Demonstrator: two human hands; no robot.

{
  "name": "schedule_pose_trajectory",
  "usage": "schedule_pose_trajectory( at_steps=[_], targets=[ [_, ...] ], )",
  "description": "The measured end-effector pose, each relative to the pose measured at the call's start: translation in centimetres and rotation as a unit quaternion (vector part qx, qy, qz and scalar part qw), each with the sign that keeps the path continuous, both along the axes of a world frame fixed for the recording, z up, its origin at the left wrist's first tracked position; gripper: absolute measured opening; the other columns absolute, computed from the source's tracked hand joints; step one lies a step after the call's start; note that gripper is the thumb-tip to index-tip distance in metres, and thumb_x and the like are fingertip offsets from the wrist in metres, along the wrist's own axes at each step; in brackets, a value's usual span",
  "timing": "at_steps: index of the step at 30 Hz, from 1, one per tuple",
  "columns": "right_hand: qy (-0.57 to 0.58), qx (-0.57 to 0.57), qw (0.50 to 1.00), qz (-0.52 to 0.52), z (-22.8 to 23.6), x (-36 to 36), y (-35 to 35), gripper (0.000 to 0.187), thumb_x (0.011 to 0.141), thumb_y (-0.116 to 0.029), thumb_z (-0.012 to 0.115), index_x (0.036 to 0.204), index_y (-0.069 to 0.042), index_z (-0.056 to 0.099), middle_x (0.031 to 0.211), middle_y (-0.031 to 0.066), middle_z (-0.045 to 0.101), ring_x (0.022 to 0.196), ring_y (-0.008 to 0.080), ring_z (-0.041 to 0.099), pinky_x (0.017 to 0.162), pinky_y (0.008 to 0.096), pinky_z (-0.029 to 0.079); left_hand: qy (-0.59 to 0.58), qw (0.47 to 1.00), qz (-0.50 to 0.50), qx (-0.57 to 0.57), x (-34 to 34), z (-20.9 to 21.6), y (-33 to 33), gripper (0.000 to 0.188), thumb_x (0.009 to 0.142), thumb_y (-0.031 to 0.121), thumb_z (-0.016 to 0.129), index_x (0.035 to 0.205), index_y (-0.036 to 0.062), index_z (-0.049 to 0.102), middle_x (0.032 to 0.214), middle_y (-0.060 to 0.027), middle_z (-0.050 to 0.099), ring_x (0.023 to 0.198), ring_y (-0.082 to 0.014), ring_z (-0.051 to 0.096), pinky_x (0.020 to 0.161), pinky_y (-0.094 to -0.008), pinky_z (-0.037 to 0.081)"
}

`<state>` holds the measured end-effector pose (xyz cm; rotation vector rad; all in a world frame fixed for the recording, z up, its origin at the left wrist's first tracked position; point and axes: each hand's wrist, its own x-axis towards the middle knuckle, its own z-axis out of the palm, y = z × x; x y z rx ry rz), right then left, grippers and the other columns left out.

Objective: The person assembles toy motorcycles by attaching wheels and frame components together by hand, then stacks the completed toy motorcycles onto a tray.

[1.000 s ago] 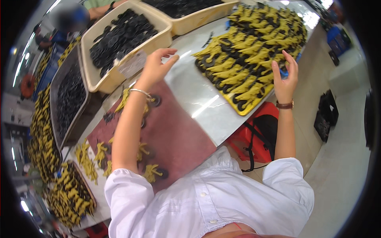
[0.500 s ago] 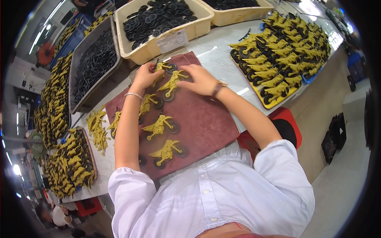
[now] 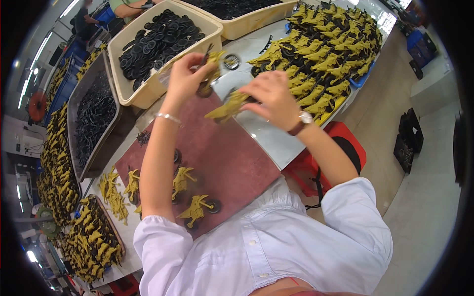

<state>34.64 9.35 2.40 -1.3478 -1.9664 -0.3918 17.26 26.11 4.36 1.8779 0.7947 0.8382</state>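
Across the pale desk [image 3: 269,138], a bare glossy strip divides two busy patches. To its right, the yellow tray [image 3: 326,118], piled with stacked toy motorcycles [image 3: 323,61]; to its left, the maroon mat [image 3: 232,163], more of them lying near its lower end. Up beyond the mat sits the cream tub [image 3: 148,96], loaded with black wheels.

And look at the hands! Left hand [image 3: 185,81] up beside the tub, right hand [image 3: 276,101] close by the tray, easily the nearer of the two to it. Right fingers are pinching a blurred yellow motorcycle [image 3: 227,108], which juts out to their lower left over the mat's edge; its long axis slants from upper right to lower left, pointed yellow end aimed down at the mat, the other end lost behind the fingers.

Left fingers pinch a second yellow motorcycle [image 3: 214,61], held to their right, its axis slanting likewise: one wheel [image 3: 231,61] at upper right, facing the stack, the other wheel [image 3: 205,91] at lower left.
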Motion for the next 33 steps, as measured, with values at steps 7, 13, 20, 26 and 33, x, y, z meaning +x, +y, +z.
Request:
schedule_pose_trajectory(
  at_steps=[7, 13, 20, 26, 33],
  targets=[
    [-0.020, -0.001, 0.994, -0.110, 3.7, 13.2, -1.3, 0.036, 0.069, -0.039, 0.074, 0.099, -0.019, 0.068, 0.099, -0.0049, 0.060, 0.100, 0.0159, 0.049, 0.088, 0.0363, 0.027, -0.138, 0.987, 0.004, -0.080, 12.6, -2.3, -1.1, 0.033, 0.076, 0.015, 0.075, 0.099, -0.0042, 0.063, 0.087, -0.0086, 0.066, 0.072, -0.0101, 0.061, 0.063, -0.0227, 0.050],
    [-0.061, -0.059, 0.987, -0.134, 3.0, 16.6, 0.5, 0.038, 0.067, -0.035, 0.077, 0.099, -0.018, 0.068, 0.102, -0.0027, 0.055, 0.103, 0.0178, 0.048, 0.090, 0.0362, 0.027, -0.126, 0.991, -0.009, -0.038, 16.3, -4.2, -3.0, 0.036, 0.074, 0.019, 0.075, 0.100, -0.0039, 0.065, 0.080, -0.0079, 0.067, 0.062, -0.0100, 0.061, 0.057, -0.0249, 0.050],
    [-0.036, -0.165, 0.967, -0.192, 2.5, 17.5, 0.6, 0.038, 0.064, -0.034, 0.079, 0.095, -0.014, 0.067, 0.095, -0.0027, 0.058, 0.098, 0.0160, 0.052, 0.086, 0.0348, 0.028, -0.081, 0.988, 0.042, 0.123, 16.8, -3.9, -4.1, 0.028, 0.073, 0.018, 0.072, 0.092, -0.0006, 0.066, 0.075, -0.0109, 0.067, 0.068, -0.0181, 0.064, 0.066, -0.0291, 0.050],
    [-0.005, -0.184, 0.968, -0.172, 2.5, 17.8, 0.8, 0.031, 0.069, -0.021, 0.077, 0.096, -0.010, 0.067, 0.087, 0.0028, 0.061, 0.080, 0.0173, 0.059, 0.080, 0.0344, 0.037, -0.084, 0.993, 0.062, 0.055, 17.9, -4.3, -4.1, 0.032, 0.087, 0.031, 0.056, 0.103, 0.0050, 0.063, 0.100, -0.0140, 0.063, 0.099, -0.0257, 0.056, 0.087, -0.0390, 0.039],
    [0.022, -0.249, 0.957, -0.149, 2.6, 17.9, 1.0, 0.034, 0.073, -0.009, 0.070, 0.106, 0.000, 0.063, 0.092, 0.0097, 0.059, 0.079, 0.0198, 0.059, 0.074, 0.0313, 0.049, -0.011, 0.985, 0.018, 0.170, 14.5, -3.7, -3.4, 0.049, 0.094, 0.045, 0.038, 0.122, 0.0075, 0.052, 0.119, -0.0158, 0.053, 0.113, -0.0308, 0.046, 0.096, -0.0396, 0.032]
  ],
)
